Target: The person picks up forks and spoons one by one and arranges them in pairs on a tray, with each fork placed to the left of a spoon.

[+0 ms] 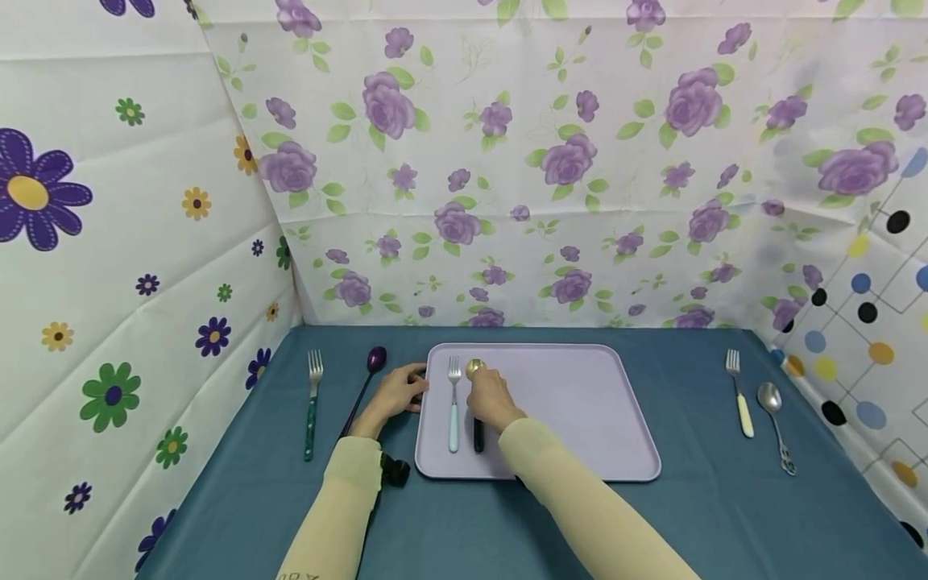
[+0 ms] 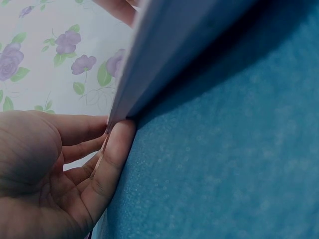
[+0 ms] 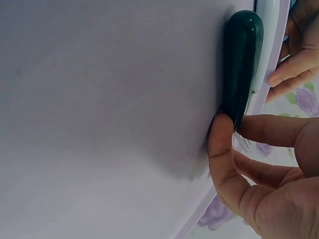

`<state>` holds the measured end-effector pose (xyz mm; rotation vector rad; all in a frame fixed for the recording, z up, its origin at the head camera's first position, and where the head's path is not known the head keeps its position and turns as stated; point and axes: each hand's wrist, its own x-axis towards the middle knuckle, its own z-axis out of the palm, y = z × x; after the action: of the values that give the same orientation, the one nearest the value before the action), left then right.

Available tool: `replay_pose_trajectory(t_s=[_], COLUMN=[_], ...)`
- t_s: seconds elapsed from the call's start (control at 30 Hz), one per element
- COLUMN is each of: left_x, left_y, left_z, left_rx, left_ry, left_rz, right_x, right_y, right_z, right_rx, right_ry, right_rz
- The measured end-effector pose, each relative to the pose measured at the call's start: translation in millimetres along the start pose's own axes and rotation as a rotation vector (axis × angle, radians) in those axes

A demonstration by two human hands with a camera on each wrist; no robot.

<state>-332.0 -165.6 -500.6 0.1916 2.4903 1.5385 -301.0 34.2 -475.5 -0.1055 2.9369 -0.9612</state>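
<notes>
A pale lilac tray (image 1: 573, 411) lies on the table. At its left edge my left hand (image 1: 397, 391) pinches the rim between thumb and finger, as the left wrist view shows at the tray edge (image 2: 142, 64). My right hand (image 1: 493, 399) is over the tray's left half. It pinches a spoon with a gold bowl (image 1: 474, 366) and a dark handle (image 3: 243, 55); the fingers hide the spoon's middle. Just left of the spoon, a fork with a light blue handle (image 1: 453, 423) lies on the tray, tines pointing away.
Left of the tray are a green-handled fork (image 1: 312, 403) and a dark purple spoon (image 1: 375, 360), partly behind my left hand. To the right lie a cream-handled fork (image 1: 741, 399) and a silver spoon (image 1: 772, 403). Patterned cloth walls (image 1: 464, 185) stand around the blue-covered table (image 1: 696, 524).
</notes>
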Motion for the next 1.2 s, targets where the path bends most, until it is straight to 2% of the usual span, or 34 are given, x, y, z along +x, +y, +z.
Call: replay_pose_trajectory(t_s=[0.3, 0.67, 0.93, 1.2], left_x=[0.4, 0.5, 1.7, 2.5], left_y=[0.7, 0.4, 0.3, -0.6], left_z=[0.5, 0.1, 0.3, -0.3], left_rx=[-0.008, 0.005, 0.009, 0.007], left_ry=[0.0, -0.008, -0.005, -0.011], left_rz=[-0.004, -0.005, -0.01, -0.015], right_x=[0.8, 0.4, 2.4, 5.6], right_y=[-0.3, 3.3, 23.5, 57.1], right_z=[-0.9, -13.1, -35.3, -63.6], right_rx=[-0.005, -0.051, -0.028, -0.077], right_ry=[-0.008, -0.046, -0.013, 0.007], right_rz=[0.026, 0.035, 0.045, 0.053])
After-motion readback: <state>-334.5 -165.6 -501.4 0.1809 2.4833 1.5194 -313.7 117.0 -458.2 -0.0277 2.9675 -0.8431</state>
